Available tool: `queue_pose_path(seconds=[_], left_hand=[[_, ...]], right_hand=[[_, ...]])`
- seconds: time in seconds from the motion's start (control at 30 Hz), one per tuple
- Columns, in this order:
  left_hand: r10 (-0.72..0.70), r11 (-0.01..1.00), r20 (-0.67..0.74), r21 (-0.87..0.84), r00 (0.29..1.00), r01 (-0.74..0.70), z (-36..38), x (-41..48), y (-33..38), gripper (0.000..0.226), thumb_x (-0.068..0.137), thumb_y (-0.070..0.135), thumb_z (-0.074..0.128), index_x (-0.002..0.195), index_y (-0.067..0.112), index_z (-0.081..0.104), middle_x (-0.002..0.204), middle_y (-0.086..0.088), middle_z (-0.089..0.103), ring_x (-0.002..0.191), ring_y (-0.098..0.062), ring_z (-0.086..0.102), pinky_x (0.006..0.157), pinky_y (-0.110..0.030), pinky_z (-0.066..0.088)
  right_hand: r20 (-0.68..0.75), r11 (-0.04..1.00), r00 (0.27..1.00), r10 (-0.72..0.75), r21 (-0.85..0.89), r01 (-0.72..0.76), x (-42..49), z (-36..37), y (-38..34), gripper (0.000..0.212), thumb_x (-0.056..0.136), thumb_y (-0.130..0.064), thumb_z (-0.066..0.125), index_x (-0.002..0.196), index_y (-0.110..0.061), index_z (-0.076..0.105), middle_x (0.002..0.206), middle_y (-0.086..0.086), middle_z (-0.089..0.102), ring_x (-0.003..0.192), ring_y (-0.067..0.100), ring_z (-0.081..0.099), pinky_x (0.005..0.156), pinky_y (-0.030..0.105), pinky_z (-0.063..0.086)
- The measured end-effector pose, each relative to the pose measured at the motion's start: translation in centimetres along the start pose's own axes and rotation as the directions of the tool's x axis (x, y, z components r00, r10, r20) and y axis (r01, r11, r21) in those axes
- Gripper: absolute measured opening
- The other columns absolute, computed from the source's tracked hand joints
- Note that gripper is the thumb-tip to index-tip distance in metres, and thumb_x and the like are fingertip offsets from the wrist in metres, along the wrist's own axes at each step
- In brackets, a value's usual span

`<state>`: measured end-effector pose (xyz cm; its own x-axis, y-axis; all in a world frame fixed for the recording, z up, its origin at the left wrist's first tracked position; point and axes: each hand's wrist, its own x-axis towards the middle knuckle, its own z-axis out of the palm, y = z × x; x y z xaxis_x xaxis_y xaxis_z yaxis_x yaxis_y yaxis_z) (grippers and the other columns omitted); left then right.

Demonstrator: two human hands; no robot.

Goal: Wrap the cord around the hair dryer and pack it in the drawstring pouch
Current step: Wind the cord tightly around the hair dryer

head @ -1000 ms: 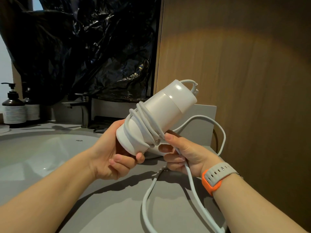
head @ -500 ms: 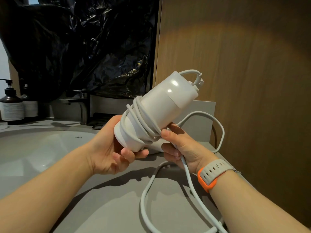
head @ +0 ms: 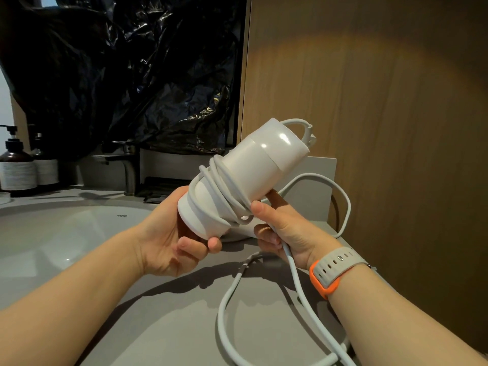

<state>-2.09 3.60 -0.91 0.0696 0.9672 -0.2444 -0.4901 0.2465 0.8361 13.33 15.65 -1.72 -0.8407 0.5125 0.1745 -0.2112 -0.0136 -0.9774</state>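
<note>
Several turns of cord point(head: 224, 196) already circle the hair dryer point(head: 245, 175), which the left hand point(head: 169, 241) grips above the counter point(head: 171, 326) while the right hand point(head: 287, 233) pinches the long remaining slack; no pouch is visible.

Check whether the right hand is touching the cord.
Touching. Head view: the right hand presses its thumb on the cord wrapped around the hair dryer.

**Dim bathroom, grey table point(head: 163, 336)**

A wood-panel wall point(head: 390, 96) stands at the right, with a warm pool of light on it. Crumpled black plastic sheeting point(head: 126, 75) hangs at the left above a faucet point(head: 128, 170), a white sink point(head: 52, 233) and two pump bottles point(head: 18, 167).
</note>
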Motion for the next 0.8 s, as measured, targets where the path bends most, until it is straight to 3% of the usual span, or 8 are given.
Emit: queue_pose_path(seconds=[0.17,0.27,0.33,0.4,0.47,0.6,0.67,0.8], left_hand=[[0.126,0.98,-0.135,0.171,0.983,-0.102,0.2,0.7,0.0,0.088,0.073,0.08,0.037,0.097,0.003,0.07,0.078,-0.026,0.062,0.038,-0.02,0.053,0.033,-0.021,0.047],[0.315,0.911,-0.172,0.331,0.933,-0.246,0.6,1.1,-0.2,0.081,0.069,0.077,0.039,0.11,0.012,0.066,0.089,-0.022,0.062,0.055,-0.022,0.058,0.044,-0.027,0.053],[0.459,0.798,-0.175,0.512,0.871,-0.318,1.2,1.0,-0.6,0.063,0.069,0.065,0.052,0.113,0.021,0.059,0.096,-0.015,0.063,0.064,-0.02,0.062,0.052,-0.03,0.054],[0.595,0.662,-0.168,0.657,0.786,-0.361,1.5,1.1,-1.0,0.043,0.074,0.039,0.071,0.11,0.031,0.047,0.1,-0.008,0.061,0.07,-0.018,0.065,0.057,-0.031,0.056],[0.697,0.544,-0.16,0.752,0.699,-0.371,1.3,1.3,-1.2,0.062,0.07,0.024,0.082,0.114,0.034,0.039,0.102,-0.001,0.056,0.081,-0.017,0.064,0.06,-0.03,0.057],[0.83,0.366,-0.127,0.859,0.543,-0.359,0.8,1.4,-1.1,0.07,0.067,0.024,0.082,0.118,0.033,0.035,0.099,0.013,0.052,0.088,-0.008,0.058,0.072,-0.031,0.054],[0.835,0.323,-0.108,0.891,0.54,-0.32,0.6,1.4,-0.9,0.073,0.065,0.026,0.083,0.119,0.032,0.034,0.099,0.015,0.052,0.088,-0.006,0.057,0.075,-0.031,0.052],[0.827,0.328,-0.118,0.895,0.55,-0.302,0.2,1.5,-0.8,0.083,0.059,0.032,0.087,0.122,0.034,0.034,0.102,0.015,0.052,0.091,-0.009,0.057,0.078,-0.036,0.053]], right_hand=[[-0.089,0.998,0.995,0.035,-0.046,-0.04,0.4,-0.1,0.1,0.077,0.056,-0.034,0.084,0.121,-0.016,0.048,0.085,0.008,0.053,0.035,0.005,0.03,0.035,0.016,0.025],[-0.162,0.996,0.983,0.086,0.018,-0.084,0.6,-0.1,0.2,0.081,0.049,-0.042,0.075,0.118,-0.009,0.05,0.076,0.003,0.056,0.036,0.004,0.03,0.034,0.014,0.026],[-0.184,0.989,0.972,0.144,0.063,-0.135,0.6,-0.2,0.2,0.077,0.047,-0.046,0.075,0.111,-0.008,0.054,0.065,0.0,0.054,0.036,0.005,0.032,0.034,0.013,0.029],[-0.191,0.983,0.966,0.177,0.083,-0.164,0.6,-0.3,0.1,0.078,0.047,-0.049,0.074,0.111,-0.007,0.056,0.059,0.0,0.053,0.035,0.005,0.032,0.034,0.012,0.031],[-0.19,0.982,0.964,0.185,0.083,-0.172,0.6,0.0,0.0,0.079,0.045,-0.053,0.074,0.109,-0.008,0.058,0.06,0.0,0.054,0.037,0.005,0.032,0.036,0.012,0.031],[-0.196,0.985,0.965,0.173,0.045,-0.167,0.7,0.6,-0.1,0.084,0.035,-0.058,0.073,0.102,-0.009,0.059,0.064,0.002,0.051,0.039,0.005,0.031,0.038,0.013,0.03],[-0.21,0.984,0.961,0.179,0.031,-0.176,0.6,0.7,0.0,0.084,0.035,-0.058,0.073,0.103,-0.009,0.059,0.063,0.002,0.052,0.04,0.006,0.032,0.038,0.013,0.031],[-0.227,0.984,0.958,0.173,-0.004,-0.179,0.4,0.6,-0.1,0.076,0.044,-0.057,0.07,0.102,-0.009,0.058,0.062,0.002,0.054,0.038,0.006,0.032,0.039,0.014,0.032]])
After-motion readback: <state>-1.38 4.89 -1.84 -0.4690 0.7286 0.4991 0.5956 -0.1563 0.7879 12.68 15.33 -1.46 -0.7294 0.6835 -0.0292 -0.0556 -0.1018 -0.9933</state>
